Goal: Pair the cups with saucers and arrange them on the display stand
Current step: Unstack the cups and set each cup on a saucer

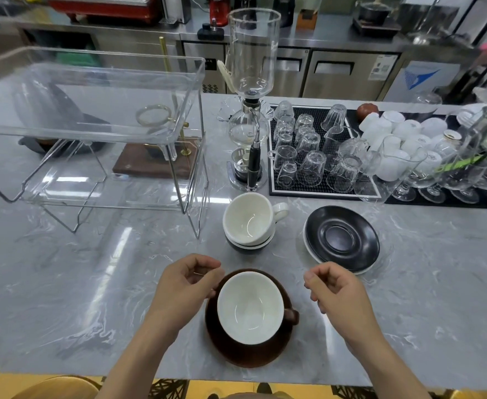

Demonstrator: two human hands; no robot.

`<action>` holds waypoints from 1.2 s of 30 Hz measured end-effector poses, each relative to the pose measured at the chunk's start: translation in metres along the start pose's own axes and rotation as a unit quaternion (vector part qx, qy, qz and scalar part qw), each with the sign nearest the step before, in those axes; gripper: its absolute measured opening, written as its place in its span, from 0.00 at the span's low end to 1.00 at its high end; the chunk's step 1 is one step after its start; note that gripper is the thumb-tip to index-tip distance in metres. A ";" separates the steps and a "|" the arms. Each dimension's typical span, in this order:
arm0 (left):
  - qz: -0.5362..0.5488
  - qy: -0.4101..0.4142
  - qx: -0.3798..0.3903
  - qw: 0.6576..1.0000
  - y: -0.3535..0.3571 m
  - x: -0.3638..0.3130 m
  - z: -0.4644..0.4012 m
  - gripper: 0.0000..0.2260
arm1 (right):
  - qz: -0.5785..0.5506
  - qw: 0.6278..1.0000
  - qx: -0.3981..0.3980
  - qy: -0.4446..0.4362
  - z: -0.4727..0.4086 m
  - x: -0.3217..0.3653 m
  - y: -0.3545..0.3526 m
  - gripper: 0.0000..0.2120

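A brown cup [250,308] with a white inside sits on a brown saucer [236,352] near the counter's front edge, its handle pointing right. My left hand [184,286] is just left of the cup, fingers curled, touching or nearly touching its rim. My right hand [337,289] hovers to the right, holding nothing. Behind them a white cup [249,218] is nested in a dark cup [246,249]. A black saucer [341,237] lies on a white saucer at right. The clear two-tier display stand [92,133] stands at back left.
A glass siphon coffee maker [250,96] rises behind the stacked cups. Black mats [273,180] at the back right carry several upturned glasses and white cups. A wooden-based drip stand [156,165] sits behind the display stand. The grey marble counter [92,283] extends left.
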State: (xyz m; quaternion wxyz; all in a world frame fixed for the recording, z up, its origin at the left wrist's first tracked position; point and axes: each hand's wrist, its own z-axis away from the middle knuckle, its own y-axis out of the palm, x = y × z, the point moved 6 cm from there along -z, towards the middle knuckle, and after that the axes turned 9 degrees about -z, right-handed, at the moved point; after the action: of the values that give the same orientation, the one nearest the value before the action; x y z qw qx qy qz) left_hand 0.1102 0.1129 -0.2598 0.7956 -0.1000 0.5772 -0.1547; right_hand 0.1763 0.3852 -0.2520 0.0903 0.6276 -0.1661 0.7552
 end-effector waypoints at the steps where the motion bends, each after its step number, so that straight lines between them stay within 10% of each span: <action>1: 0.000 0.003 -0.001 1.000 0.001 -0.002 -0.001 0.03 | -0.003 1.000 0.001 -0.002 -0.002 0.001 0.000 0.05; 28: 0.000 0.085 0.137 0.987 0.134 -0.084 -0.018 0.04 | -0.059 0.994 -0.094 -0.002 -0.040 -0.012 -0.098 0.07; 36: -0.156 0.095 0.099 0.978 0.164 -0.087 -0.039 0.08 | 0.031 0.994 -0.103 -0.015 -0.080 -0.025 -0.130 0.07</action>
State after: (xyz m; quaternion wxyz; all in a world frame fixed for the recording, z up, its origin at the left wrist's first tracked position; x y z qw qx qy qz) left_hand 0.0696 0.2982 -0.2504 0.7092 -0.0941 0.6094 -0.3419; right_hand 0.1530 0.5366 -0.2710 0.1288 0.6209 -0.2640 0.7267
